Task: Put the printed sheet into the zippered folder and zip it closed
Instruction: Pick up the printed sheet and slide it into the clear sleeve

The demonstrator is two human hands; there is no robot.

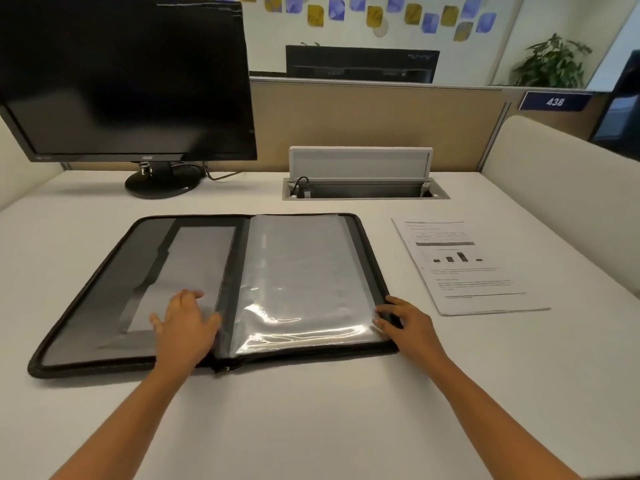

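Observation:
The black zippered folder (pixel 90 292) lies open flat on the white desk, grey inside, with a pocket on its left half and clear plastic sleeves (pixel 301 278) on its right half. My left hand (pixel 185 323) rests flat, fingers spread, on the left half near the spine. At the folder's lower right corner, my right hand (pixel 405 322) touches the sleeves' edge with its fingertips. The printed sheet (pixel 467 268), with text and a small bar chart, lies on the desk to the right of the folder, apart from both hands.
A black monitor (pixel 128 81) on a round stand occupies the back left. Behind the folder, a grey cable hatch (pixel 363 178) stands open in the desk. Partition walls close the back and right sides.

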